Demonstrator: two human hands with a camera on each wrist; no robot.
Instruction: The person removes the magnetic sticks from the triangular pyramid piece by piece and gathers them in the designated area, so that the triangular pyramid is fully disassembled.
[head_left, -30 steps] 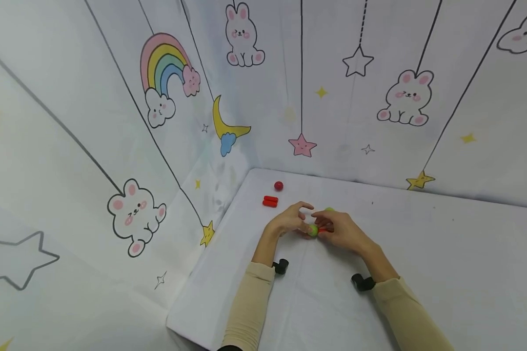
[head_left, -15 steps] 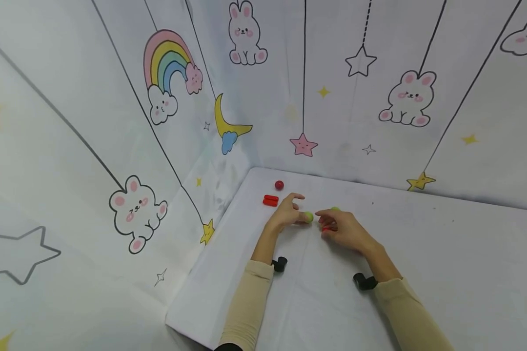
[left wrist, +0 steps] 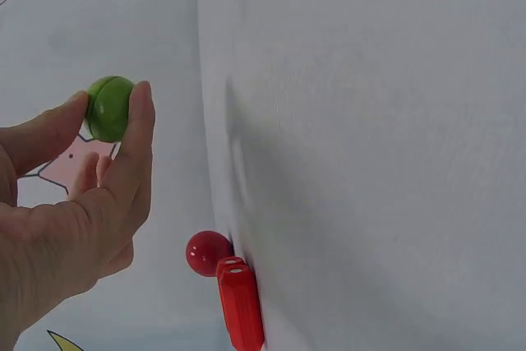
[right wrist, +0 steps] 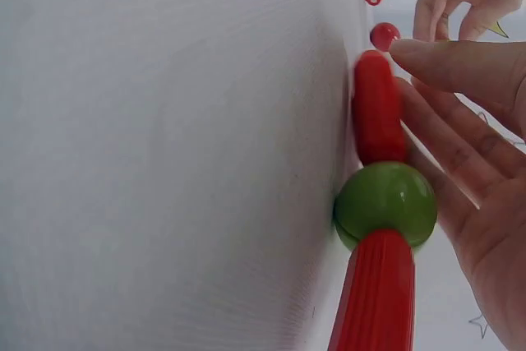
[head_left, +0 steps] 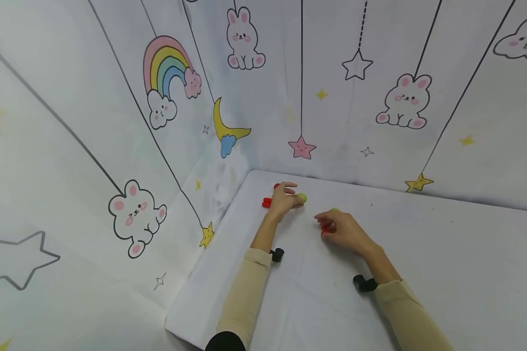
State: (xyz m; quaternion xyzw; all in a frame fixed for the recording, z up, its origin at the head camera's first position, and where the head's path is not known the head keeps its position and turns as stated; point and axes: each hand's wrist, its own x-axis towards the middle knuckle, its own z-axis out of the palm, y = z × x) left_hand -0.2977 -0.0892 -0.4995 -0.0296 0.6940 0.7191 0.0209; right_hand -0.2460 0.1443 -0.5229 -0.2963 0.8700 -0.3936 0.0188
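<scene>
My left hand (head_left: 283,201) pinches a smooth green ball (left wrist: 109,110) between thumb and fingertips; a fine groove runs round it. In the head view this ball stands above the far part of the table. My right hand (head_left: 344,230) holds a short red rod (right wrist: 378,113) near its end, thumb on one side and fingers behind. Close to that rod, in the right wrist view, are another green ball (right wrist: 386,203) and a ribbed red stick (right wrist: 374,293). Whether these pieces are joined I cannot tell. The right hand hides most of them from the head camera.
Two red rods (left wrist: 242,308) lie side by side on the white table (head_left: 298,282), with a red ball (left wrist: 209,253) just beyond. In the head view the left hand partly covers them. White cloth walls (head_left: 272,117) with printed drawings border the table's left and back.
The left hand has drawn the green ball away from the red rod at the right hand and carried it left and farther back. My right hand has shifted slightly right.
</scene>
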